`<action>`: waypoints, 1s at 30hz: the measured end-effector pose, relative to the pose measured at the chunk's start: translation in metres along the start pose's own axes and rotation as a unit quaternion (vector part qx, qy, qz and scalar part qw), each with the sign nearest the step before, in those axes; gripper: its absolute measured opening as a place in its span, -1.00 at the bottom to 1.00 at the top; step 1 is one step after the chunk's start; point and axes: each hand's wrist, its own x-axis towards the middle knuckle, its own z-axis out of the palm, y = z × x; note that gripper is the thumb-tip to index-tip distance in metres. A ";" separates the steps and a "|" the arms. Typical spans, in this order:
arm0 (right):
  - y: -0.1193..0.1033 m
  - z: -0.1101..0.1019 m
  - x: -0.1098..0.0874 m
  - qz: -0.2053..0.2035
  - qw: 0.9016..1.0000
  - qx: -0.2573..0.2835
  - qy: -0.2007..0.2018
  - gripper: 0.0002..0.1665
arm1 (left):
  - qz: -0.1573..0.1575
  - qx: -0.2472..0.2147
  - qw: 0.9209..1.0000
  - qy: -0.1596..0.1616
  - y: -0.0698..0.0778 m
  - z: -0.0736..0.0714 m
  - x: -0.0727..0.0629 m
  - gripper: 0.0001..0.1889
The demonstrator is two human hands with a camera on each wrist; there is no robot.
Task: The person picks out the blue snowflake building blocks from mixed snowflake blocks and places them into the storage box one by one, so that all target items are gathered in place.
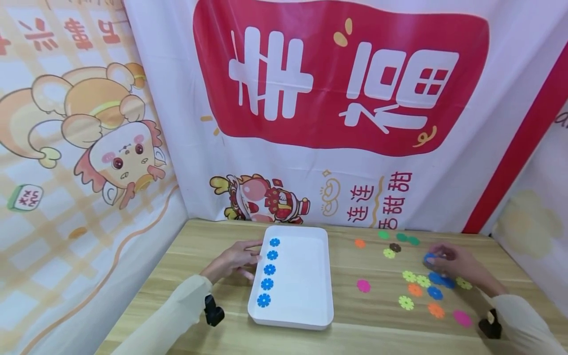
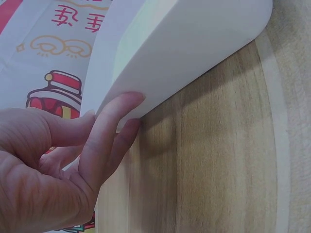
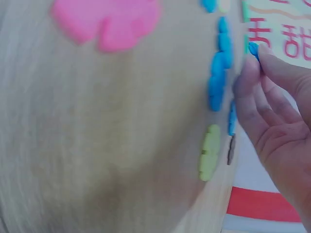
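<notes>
A white tray (image 1: 306, 291) lies on the wooden table with several blue flower discs (image 1: 268, 269) in a column along its left side. My left hand (image 1: 232, 260) rests at the tray's left rim, straight fingers (image 2: 109, 128) touching the tray's outer wall (image 2: 184, 53). My right hand (image 1: 452, 261) is over the scattered coloured discs at the right and pinches a blue flower disc (image 1: 429, 258) between its fingertips (image 3: 250, 73); that disc's edge (image 3: 253, 48) shows in the right wrist view. More blue discs (image 3: 217, 73) lie just beside the hand.
Loose flower discs in pink (image 1: 363, 285), orange (image 1: 414, 289), yellow-green (image 1: 406, 302), green (image 1: 401, 237) and brown (image 1: 395, 247) are spread over the table's right half. Printed banners (image 1: 337, 98) hang close behind and on both sides. The table's front edge is near me.
</notes>
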 end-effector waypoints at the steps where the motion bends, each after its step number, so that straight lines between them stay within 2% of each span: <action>1: 0.000 -0.001 -0.002 0.000 1.000 0.028 -0.008 -0.46 | 0.000 0.004 1.000 0.001 0.001 0.000 0.000 -0.39; 4: -0.002 -0.004 -0.006 -0.008 0.995 0.092 -0.034 -0.46 | -0.001 0.006 1.000 0.004 0.002 0.000 -0.002 -0.39; 7: -0.003 -0.002 -0.005 -0.009 0.992 0.116 -0.050 -0.45 | -0.003 0.009 1.000 0.005 0.002 -0.001 -0.002 -0.38; 17: -0.018 0.004 0.005 0.028 0.994 0.104 -0.035 -0.37 | -0.006 0.011 1.000 0.006 0.000 0.000 0.000 -0.38; 22: -0.032 0.002 0.009 0.033 0.990 0.120 -0.069 -0.32 | -0.004 0.011 1.000 0.006 0.000 0.000 0.001 -0.38; 24: -0.040 0.002 0.012 0.019 0.988 0.126 -0.088 -0.34 | -0.004 0.009 1.000 0.005 0.000 0.000 0.000 -0.38; 30: -0.076 0.010 0.022 0.012 0.986 0.131 -0.107 -0.36 | -0.007 0.005 1.000 0.005 -0.001 0.001 0.000 -0.39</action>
